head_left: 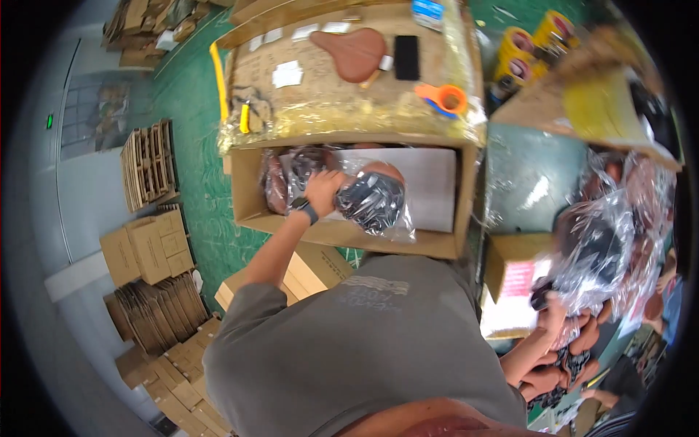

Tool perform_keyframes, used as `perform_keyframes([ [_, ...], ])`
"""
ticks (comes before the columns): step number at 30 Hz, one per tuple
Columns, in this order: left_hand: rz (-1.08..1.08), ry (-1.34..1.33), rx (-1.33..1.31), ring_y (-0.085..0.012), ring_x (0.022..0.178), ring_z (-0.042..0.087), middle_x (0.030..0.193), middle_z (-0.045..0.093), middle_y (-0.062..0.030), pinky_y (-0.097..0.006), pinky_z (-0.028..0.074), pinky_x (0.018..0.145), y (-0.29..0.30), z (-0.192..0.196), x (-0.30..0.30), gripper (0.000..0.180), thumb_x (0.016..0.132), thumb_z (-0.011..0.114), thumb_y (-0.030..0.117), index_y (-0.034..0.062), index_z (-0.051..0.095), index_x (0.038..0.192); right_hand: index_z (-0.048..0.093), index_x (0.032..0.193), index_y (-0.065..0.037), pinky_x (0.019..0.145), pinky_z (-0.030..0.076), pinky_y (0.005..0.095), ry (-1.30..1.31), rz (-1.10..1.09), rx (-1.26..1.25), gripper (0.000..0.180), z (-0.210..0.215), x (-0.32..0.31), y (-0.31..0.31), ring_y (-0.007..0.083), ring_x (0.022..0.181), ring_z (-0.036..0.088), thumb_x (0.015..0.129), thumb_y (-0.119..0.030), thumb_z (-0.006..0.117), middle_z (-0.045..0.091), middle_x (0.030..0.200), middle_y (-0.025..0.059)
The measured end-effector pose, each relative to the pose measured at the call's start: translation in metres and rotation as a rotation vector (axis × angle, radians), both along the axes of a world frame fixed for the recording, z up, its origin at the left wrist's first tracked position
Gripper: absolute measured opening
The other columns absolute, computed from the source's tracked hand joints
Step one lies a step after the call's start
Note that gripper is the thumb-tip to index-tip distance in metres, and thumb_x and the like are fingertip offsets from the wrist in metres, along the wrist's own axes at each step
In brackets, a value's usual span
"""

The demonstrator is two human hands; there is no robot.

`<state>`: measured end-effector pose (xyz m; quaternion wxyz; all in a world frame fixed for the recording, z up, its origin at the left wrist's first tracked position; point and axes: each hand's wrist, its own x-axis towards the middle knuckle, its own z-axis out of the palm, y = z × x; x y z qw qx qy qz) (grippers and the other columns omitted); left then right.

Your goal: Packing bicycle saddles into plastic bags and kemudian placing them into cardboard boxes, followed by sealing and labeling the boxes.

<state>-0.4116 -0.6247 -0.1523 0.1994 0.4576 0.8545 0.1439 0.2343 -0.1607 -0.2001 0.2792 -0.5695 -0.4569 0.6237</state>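
Note:
My left hand (325, 191) reaches into an open cardboard box (349, 239) in front of me. Its fingers close on the edge of a bicycle saddle (371, 200) in clear plastic, dark underside up. More bagged saddles (275, 186) lie at the box's left end, beside a pale cardboard sheet (433, 189). Out to the right, my right hand (552, 315) grips the narrow end of another plastic-bagged saddle (593, 240), its black underside showing. Plastic and blur partly hide those fingers.
Beyond the box, a taped cardboard surface (291, 109) bears a brown saddle (357, 54), a phone (407, 58), an orange tape dispenser (444, 98) and a yellow cutter (245, 118). Loose brown saddles (542, 379) are heaped at lower right. Pallets (148, 164) and cartons (149, 247) stand left.

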Motion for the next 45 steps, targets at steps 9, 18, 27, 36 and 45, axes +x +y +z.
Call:
perform_keyframes([
  [9, -0.952, 0.171, -0.262, -0.0335, 0.154, 0.048, 0.152, 0.064, -0.0128, -0.066, 0.017, 0.136, -0.046, -0.217, -0.111, 0.03, 0.099, 0.06, 0.027, 0.0244, 0.077, 0.123, 0.056, 0.138, -0.006, 0.08, 0.066, 0.0393, 0.126, 0.792, -1.067, 0.046, -0.091, -0.432, -0.228, 0.024, 0.099, 0.075, 0.102, -0.016, 0.083, 0.073, 0.111, 0.009],
  [18, 0.172, 0.205, -0.213, -0.0428, 0.161, 0.038, 0.169, 0.048, -0.024, -0.06, 0.027, 0.132, -0.087, -0.173, 0.023, 0.047, 0.114, 0.047, 0.021, 0.0073, 0.056, 0.159, 0.075, 0.129, -0.008, 0.09, 0.063, 0.0537, -0.552, 1.96, 0.278, 0.045, -0.187, -0.447, -0.282, 0.0389, 0.117, 0.077, 0.1, -0.042, 0.069, 0.08, 0.125, 0.0197],
  [27, 0.113, 0.146, 0.171, -0.0518, 0.157, 0.039, 0.169, 0.043, -0.0326, -0.059, 0.03, 0.132, 0.115, 0.016, 0.244, 0.089, 0.088, 0.075, 0.004, -0.0027, 0.038, 0.168, 0.049, 0.16, 0.0, 0.114, 0.048, 0.0569, -1.188, -0.28, 0.897, 0.098, 0.083, -0.048, 0.174, 0.0489, 0.132, 0.061, 0.079, -0.037, 0.091, 0.06, 0.148, 0.0359],
  [36, -0.209, -0.022, 0.102, -0.0469, 0.149, 0.05, 0.159, 0.054, -0.0275, -0.053, 0.04, 0.126, 0.25, 0.035, 0.346, 0.079, 0.092, 0.077, 0.011, -0.0006, 0.046, 0.163, 0.059, 0.145, -0.003, 0.096, 0.061, 0.056, -1.326, -0.017, 0.21, 0.06, -0.02, 0.265, 0.318, 0.0463, 0.111, 0.078, 0.092, -0.031, 0.067, 0.078, 0.121, 0.0292],
  [45, -0.089, -0.137, -0.008, -0.0409, 0.121, 0.071, 0.137, 0.073, -0.0186, -0.051, 0.059, 0.102, 0.147, 0.032, 0.329, 0.06, 0.099, 0.073, 0.023, 0.0151, 0.059, 0.156, 0.05, 0.156, 0.003, 0.108, 0.055, 0.043, 0.248, 0.348, -0.04, 0.067, 0.06, 0.009, 0.056, 0.0311, 0.126, 0.068, 0.098, -0.009, 0.081, 0.071, 0.137, 0.0141],
])
